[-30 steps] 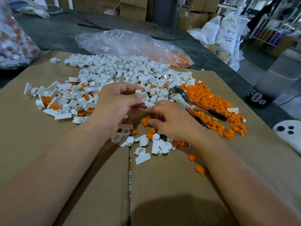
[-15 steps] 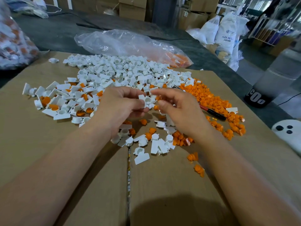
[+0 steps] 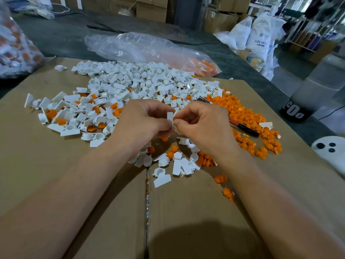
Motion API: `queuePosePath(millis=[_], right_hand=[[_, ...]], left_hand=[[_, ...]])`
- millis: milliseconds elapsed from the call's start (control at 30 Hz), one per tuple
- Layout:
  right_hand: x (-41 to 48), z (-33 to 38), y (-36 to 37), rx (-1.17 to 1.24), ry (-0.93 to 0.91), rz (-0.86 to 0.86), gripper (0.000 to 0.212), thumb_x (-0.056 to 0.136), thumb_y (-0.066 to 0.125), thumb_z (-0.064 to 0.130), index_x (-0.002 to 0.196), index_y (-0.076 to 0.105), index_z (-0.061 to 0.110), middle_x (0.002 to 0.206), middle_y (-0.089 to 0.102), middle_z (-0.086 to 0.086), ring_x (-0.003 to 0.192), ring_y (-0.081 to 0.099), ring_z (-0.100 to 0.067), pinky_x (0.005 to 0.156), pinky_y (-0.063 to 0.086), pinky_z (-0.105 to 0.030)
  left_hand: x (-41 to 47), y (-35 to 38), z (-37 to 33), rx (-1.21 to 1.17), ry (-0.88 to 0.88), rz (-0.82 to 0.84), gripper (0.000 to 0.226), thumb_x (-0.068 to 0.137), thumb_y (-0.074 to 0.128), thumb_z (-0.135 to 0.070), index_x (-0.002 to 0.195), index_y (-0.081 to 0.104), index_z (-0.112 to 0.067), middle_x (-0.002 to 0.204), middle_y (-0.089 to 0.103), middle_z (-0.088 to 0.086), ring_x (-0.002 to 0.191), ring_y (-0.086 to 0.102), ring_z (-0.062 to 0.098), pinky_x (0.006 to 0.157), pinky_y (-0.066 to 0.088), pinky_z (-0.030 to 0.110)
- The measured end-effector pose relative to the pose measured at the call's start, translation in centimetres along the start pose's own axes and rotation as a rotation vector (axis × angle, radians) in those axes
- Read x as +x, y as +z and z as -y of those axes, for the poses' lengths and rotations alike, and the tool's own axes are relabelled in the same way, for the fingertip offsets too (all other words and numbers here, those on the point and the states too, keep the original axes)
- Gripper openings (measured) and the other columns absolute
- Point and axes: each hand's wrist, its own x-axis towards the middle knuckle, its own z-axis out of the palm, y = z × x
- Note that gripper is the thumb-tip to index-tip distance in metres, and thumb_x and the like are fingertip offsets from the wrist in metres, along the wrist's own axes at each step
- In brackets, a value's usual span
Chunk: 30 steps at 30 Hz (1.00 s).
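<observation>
Mid-assembly: left hand (image 3: pixel 143 122) pinched a white clip (image 3: pixel 170 116), right hand (image 3: pixel 203 126) pinched an orange plug (image 3: pixel 175 118) against it, above the cardboard's (image 3: pixel 56 174) middle. I judged next move needed alignment, then a firm press.

There is one view only, from a wide-angle camera worn on the person's head. It looks forward and down along both forearms to the left hand (image 3: pixel 143 121) and the right hand (image 3: pixel 204 127), which meet near the middle of the picture. The camera is close above the cardboard-covered worktop (image 3: pixel 56 174), with the heap of white pieces (image 3: pixel 140 81) just behind the hands. At the top the lens also takes in the more distant clear bag (image 3: pixel 138 45) and white sacks (image 3: pixel 260 34).
</observation>
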Motion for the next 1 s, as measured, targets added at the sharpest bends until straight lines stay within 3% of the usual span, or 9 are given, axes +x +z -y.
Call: queuePosePath(millis=[167, 267, 367, 500, 633, 867, 1000], right_hand=[[-0.04, -0.01, 0.02, -0.051, -0.032, 0.012, 0.015, 0.076, 0.069, 0.009, 0.074, 0.061, 0.022, 0.062, 0.057, 0.015, 0.058, 0.057, -0.003, 0.059, 0.052, -0.022], [-0.05, -0.14, -0.05, 0.06, -0.053, 0.002, 0.017, 0.078, 0.071, 0.011, 0.078, 0.06, 0.023, 0.065, 0.057, 0.019, 0.063, 0.059, 0.0, 0.061, 0.051, -0.015], [-0.05, -0.36, -0.12, 0.157, -0.096, -0.005, 0.008, 0.077, 0.072, 0.009, 0.084, 0.069, 0.013, 0.07, 0.06, 0.019, 0.066, 0.061, -0.002, 0.064, 0.053, -0.016], [0.12, -0.48, -0.08, 0.096, -0.196, -0.018, 0.024, 0.073, 0.074, 0.014, 0.097, 0.071, 0.013, 0.079, 0.056, 0.016, 0.07, 0.056, 0.0, 0.066, 0.048, -0.013], [0.05, -0.59, -0.15, 0.189, -0.149, 0.004, 0.028, 0.075, 0.072, 0.01, 0.103, 0.068, 0.01, 0.091, 0.066, 0.002, 0.079, 0.066, -0.007, 0.077, 0.055, -0.025], [-0.05, -0.62, -0.22, 0.262, -0.086, 0.035, 0.029, 0.075, 0.071, 0.006, 0.104, 0.066, 0.009, 0.086, 0.067, 0.006, 0.082, 0.066, -0.003, 0.08, 0.054, -0.023], [-0.02, -0.51, -0.4, 0.298, -0.095, 0.025, 0.029, 0.076, 0.07, 0.006, 0.104, 0.064, 0.015, 0.086, 0.071, 0.012, 0.08, 0.068, -0.012, 0.075, 0.056, -0.029]], left_hand=[[-0.32, 0.35, -0.09, 0.114, 0.061, -0.022, 0.031, 0.072, 0.07, 0.005, 0.078, 0.069, -0.026, 0.062, 0.068, -0.013, 0.056, 0.064, 0.002, 0.054, 0.051, 0.013], [-0.35, 0.07, -0.44, 0.021, 0.035, -0.047, 0.028, 0.074, 0.069, 0.007, 0.079, 0.069, -0.021, 0.062, 0.07, -0.006, 0.055, 0.066, 0.006, 0.052, 0.049, 0.011], [-0.37, -0.08, -0.68, -0.037, 0.029, -0.065, 0.026, 0.073, 0.069, 0.008, 0.08, 0.069, -0.017, 0.063, 0.071, -0.002, 0.055, 0.067, 0.008, 0.051, 0.05, 0.012], [-0.06, -0.15, -0.64, -0.162, -0.035, -0.087, 0.028, 0.072, 0.066, 0.014, 0.074, 0.069, -0.013, 0.057, 0.069, -0.001, 0.052, 0.065, 0.01, 0.05, 0.051, 0.016], [0.22, -0.51, -0.48, -0.198, -0.061, -0.056, 0.026, 0.07, 0.065, 0.015, 0.073, 0.07, -0.011, 0.061, 0.07, 0.006, 0.054, 0.067, 0.016, 0.05, 0.051, 0.018], [0.13, -0.6, -0.67, -0.169, -0.032, -0.043, 0.025, 0.07, 0.066, 0.013, 0.072, 0.071, -0.011, 0.067, 0.071, 0.009, 0.057, 0.068, 0.017, 0.052, 0.052, 0.018], [0.02, -0.51, -0.72, -0.159, -0.016, -0.036, 0.025, 0.07, 0.066, 0.013, 0.073, 0.072, -0.01, 0.066, 0.071, 0.01, 0.058, 0.068, 0.017, 0.053, 0.053, 0.019]])
